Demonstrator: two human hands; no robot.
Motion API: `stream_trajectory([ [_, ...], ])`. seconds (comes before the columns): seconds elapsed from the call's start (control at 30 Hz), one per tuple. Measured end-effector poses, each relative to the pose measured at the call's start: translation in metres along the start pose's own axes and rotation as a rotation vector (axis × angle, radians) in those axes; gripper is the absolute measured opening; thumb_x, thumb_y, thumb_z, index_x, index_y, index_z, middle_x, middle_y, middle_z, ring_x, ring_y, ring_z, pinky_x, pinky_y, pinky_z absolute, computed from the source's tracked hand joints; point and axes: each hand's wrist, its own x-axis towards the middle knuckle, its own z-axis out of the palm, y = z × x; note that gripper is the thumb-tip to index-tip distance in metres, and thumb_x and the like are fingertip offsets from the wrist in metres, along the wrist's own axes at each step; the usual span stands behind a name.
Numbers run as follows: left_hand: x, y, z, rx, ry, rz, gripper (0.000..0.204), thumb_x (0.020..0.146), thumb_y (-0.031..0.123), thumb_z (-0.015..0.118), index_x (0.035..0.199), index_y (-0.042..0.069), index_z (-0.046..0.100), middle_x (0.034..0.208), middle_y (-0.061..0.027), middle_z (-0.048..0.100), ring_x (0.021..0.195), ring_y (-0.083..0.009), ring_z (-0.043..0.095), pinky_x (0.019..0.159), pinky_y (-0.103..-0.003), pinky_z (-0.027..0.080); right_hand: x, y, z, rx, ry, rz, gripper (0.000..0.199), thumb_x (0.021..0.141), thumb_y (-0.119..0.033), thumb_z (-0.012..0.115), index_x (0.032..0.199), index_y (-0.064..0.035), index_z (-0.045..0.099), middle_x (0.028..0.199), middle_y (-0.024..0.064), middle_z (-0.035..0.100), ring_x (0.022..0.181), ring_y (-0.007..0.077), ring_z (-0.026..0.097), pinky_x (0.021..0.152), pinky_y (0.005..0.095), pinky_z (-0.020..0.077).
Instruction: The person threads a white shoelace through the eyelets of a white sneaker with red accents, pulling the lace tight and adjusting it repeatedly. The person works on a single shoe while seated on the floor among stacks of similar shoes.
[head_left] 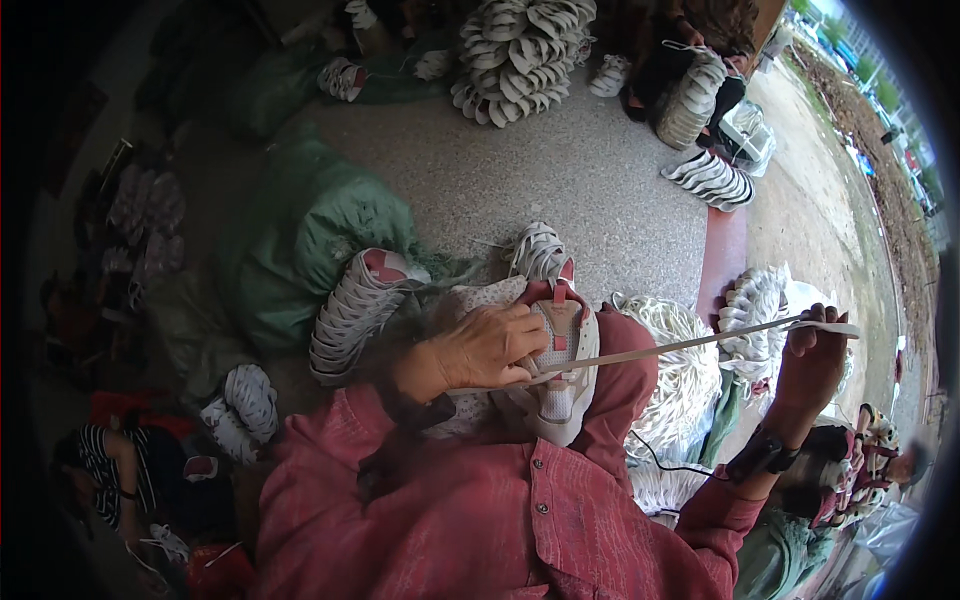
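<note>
A white and beige shoe upper [580, 340] with red trim lies across my lap. The curled fingers of my left hand [490, 348] grip its left side. From the shoe a pale flat shoelace [670, 349] runs taut to the right and slightly upward. Its far end is pinched in my raised right hand [815, 360], held well out to the side, with a short tail showing past the fingers. Under my left hand sits a dotted pale cloth [480, 300]. What the left fingertips press against is partly hidden.
Nested shoe uppers [355, 315] lean at the left beside a green sack [310, 220]. A heap of white laces [665, 365] lies by my right leg. Further off stands a large stack of uppers [525, 60]. Other people work at the back right, lower left [120, 470] and lower right.
</note>
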Motion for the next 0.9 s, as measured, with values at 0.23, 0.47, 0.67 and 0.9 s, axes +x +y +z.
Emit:
stream_trajectory([
  [0.23, -0.014, 0.007, 0.021, 0.07, 0.104, 0.039, 0.03, 0.074, 0.02, 0.078, 0.095, 0.009, 0.06, 0.095, -0.0069, 0.058, 0.097, -0.0274, 0.059, 0.081, -0.039, 0.055, -0.045, 0.013, -0.136, -0.581, 0.629, 0.393, 0.063, 0.103, -0.048, 0.053, 0.129, 0.0097, 0.053, 0.124, 0.0225, 0.065, 0.115, 0.0311, 0.066, 0.083, 0.0407, 0.0609],
  [0.47, -0.002, 0.012, 0.012, 0.016, 0.085, 0.101, 0.023, 0.078, 0.017, 0.076, 0.095, 0.007, 0.064, 0.097, -0.0064, 0.055, 0.098, -0.0272, 0.055, 0.083, -0.038, 0.053, -0.086, 0.096, -0.104, -2.108, -0.1, 0.811, 0.062, 0.09, -0.055, 0.063, 0.065, 0.0018, 0.068, 0.065, 0.0255, 0.064, 0.065, 0.0449, 0.065, 0.064, 0.0507, 0.0501],
  [0.67, 0.0, 0.011, 0.016, -0.027, 0.074, 0.085, 0.018, 0.078, 0.016, 0.076, 0.089, 0.007, 0.066, 0.099, -0.0085, 0.056, 0.101, -0.0289, 0.054, 0.089, -0.039, 0.048, -0.078, 0.131, 0.006, -1.469, -0.301, 0.272, 0.01, 0.089, -0.006, 0.069, 0.098, -0.0016, 0.069, 0.093, 0.0113, 0.07, 0.078, 0.0297, 0.07, 0.07, 0.0352, 0.0546],
  [0.9, 0.001, 0.022, 0.03, -0.01, 0.107, -0.043, 0.016, 0.078, 0.017, 0.078, 0.086, 0.009, 0.067, 0.097, -0.0084, 0.055, 0.1, -0.0292, 0.052, 0.089, -0.039, 0.045, -0.09, 0.167, 0.063, -1.534, -0.686, 0.035, 0.028, 0.075, -0.007, 0.069, 0.102, -0.0051, 0.061, 0.098, 0.012, 0.061, 0.094, 0.0353, 0.06, 0.085, 0.0433, 0.0484],
])
